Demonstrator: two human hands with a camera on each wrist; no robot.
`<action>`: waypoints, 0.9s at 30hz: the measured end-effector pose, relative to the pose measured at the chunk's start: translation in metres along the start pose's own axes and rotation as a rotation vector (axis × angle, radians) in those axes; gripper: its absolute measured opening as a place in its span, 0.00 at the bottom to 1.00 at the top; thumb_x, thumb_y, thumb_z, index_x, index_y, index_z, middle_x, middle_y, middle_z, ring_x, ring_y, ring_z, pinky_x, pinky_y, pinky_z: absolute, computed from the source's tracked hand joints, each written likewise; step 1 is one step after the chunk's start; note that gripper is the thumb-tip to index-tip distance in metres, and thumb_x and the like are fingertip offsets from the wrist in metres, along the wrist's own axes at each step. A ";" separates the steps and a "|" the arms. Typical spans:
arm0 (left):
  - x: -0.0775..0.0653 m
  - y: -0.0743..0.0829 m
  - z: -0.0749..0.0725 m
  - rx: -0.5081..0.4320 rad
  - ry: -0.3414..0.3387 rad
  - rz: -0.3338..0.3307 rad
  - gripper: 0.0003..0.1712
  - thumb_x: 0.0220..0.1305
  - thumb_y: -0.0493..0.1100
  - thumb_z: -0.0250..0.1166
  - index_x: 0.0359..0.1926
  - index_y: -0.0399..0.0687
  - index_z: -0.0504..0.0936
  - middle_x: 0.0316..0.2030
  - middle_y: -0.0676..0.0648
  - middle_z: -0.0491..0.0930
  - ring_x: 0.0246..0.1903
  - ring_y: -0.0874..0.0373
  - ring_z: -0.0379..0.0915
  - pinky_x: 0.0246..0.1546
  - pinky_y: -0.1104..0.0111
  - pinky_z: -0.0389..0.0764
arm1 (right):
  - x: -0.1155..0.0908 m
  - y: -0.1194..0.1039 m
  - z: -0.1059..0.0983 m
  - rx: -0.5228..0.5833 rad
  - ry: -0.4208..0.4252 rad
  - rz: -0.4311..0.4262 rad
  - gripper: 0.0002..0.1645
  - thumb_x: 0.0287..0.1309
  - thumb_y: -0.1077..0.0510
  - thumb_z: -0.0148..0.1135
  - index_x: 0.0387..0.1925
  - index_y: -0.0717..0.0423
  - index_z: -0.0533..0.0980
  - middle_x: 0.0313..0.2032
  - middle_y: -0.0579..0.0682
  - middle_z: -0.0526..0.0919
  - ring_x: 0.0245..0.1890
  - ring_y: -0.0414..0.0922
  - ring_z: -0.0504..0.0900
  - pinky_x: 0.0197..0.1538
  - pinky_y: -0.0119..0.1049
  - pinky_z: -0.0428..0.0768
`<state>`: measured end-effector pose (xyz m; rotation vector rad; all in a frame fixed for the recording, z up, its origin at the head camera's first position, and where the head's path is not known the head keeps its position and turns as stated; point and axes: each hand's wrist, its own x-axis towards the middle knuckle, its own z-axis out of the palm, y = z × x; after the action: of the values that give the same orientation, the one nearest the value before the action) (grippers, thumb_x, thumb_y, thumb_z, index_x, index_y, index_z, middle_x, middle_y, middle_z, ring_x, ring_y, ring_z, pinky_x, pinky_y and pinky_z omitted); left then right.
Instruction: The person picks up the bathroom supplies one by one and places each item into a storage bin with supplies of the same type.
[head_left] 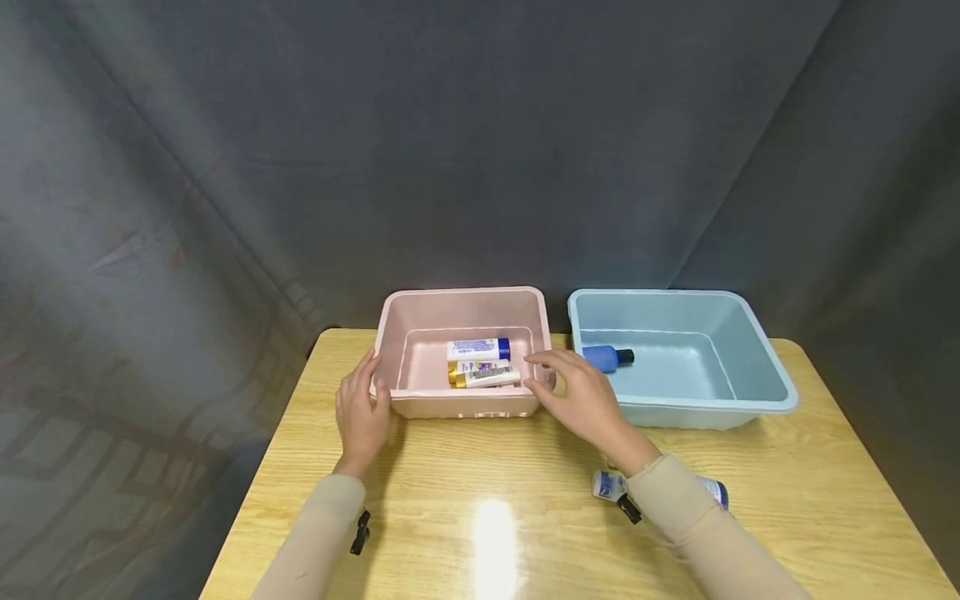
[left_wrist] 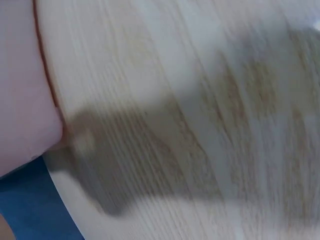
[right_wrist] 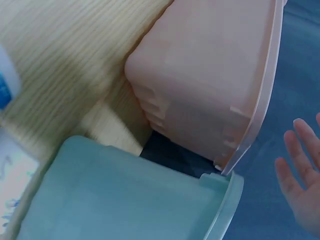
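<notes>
A pink bin point(head_left: 435, 403) stands at the back of the table. My left hand point(head_left: 363, 412) is at its left rim, fingers near the outer side and thumb by the front corner; whether it bears on the bin I cannot tell. Over the bin's right rim hovers my right hand point(head_left: 581, 398), fingers apart and slightly bent, with nothing between them. Inside the bin lie a white bottle with a blue cap point(head_left: 474, 349) and white tubes with gold caps point(head_left: 489, 377). The right wrist view shows the right hand point(right_wrist: 305, 175) with spread fingers, apart from the bin point(right_wrist: 200, 65).
To the right stands a light blue bin point(head_left: 690, 408) with a blue bottle with a black cap point(head_left: 600, 358) lying in it. White-and-blue containers point(head_left: 608, 485) lie on the table point(head_left: 435, 500), partly hidden by my right forearm. A dark curtain point(head_left: 480, 167) hangs behind the table.
</notes>
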<state>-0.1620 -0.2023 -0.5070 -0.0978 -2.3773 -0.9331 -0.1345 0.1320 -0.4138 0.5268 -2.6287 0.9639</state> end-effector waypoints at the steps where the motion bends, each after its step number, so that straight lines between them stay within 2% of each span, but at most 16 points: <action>1: 0.001 0.000 -0.001 0.003 -0.002 -0.004 0.24 0.68 0.40 0.52 0.64 0.44 0.75 0.68 0.48 0.69 0.61 0.42 0.65 0.60 0.50 0.63 | -0.002 0.000 -0.001 0.003 0.002 0.003 0.23 0.57 0.52 0.72 0.53 0.53 0.81 0.54 0.53 0.83 0.56 0.54 0.79 0.59 0.55 0.75; 6: 0.003 0.006 -0.001 0.001 0.010 -0.031 0.24 0.66 0.38 0.52 0.63 0.42 0.76 0.67 0.47 0.70 0.61 0.41 0.64 0.61 0.48 0.61 | -0.013 0.005 -0.004 0.007 0.050 -0.030 0.22 0.57 0.55 0.72 0.53 0.53 0.82 0.51 0.53 0.84 0.54 0.55 0.80 0.59 0.56 0.75; 11: 0.002 0.015 0.002 -0.015 0.013 -0.037 0.24 0.66 0.36 0.50 0.62 0.42 0.76 0.69 0.49 0.67 0.63 0.41 0.61 0.62 0.46 0.58 | -0.022 0.013 -0.009 -0.003 0.127 -0.101 0.19 0.53 0.58 0.74 0.48 0.56 0.83 0.48 0.55 0.85 0.53 0.58 0.81 0.59 0.56 0.75; 15: 0.003 0.019 0.003 -0.003 0.035 0.011 0.23 0.66 0.35 0.48 0.60 0.43 0.78 0.70 0.51 0.67 0.61 0.41 0.62 0.61 0.46 0.58 | -0.030 0.017 -0.014 -0.015 0.159 -0.132 0.19 0.50 0.59 0.76 0.46 0.56 0.83 0.47 0.54 0.85 0.51 0.56 0.82 0.55 0.54 0.79; 20: 0.010 0.026 0.003 0.006 0.060 0.104 0.22 0.64 0.35 0.51 0.56 0.44 0.80 0.67 0.48 0.71 0.59 0.41 0.65 0.61 0.46 0.60 | -0.039 0.022 -0.022 -0.018 0.173 -0.161 0.21 0.47 0.64 0.76 0.46 0.57 0.83 0.45 0.53 0.86 0.48 0.53 0.83 0.51 0.51 0.81; 27: 0.015 0.051 0.012 -0.015 0.024 0.227 0.19 0.64 0.40 0.57 0.54 0.49 0.82 0.62 0.48 0.77 0.56 0.43 0.69 0.60 0.48 0.62 | -0.053 0.036 -0.034 -0.047 0.186 -0.174 0.23 0.45 0.65 0.77 0.46 0.56 0.83 0.46 0.50 0.86 0.48 0.49 0.83 0.52 0.43 0.80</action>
<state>-0.1667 -0.1580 -0.4756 -0.3518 -2.2794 -0.8387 -0.0978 0.1921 -0.4295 0.6112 -2.3905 0.8522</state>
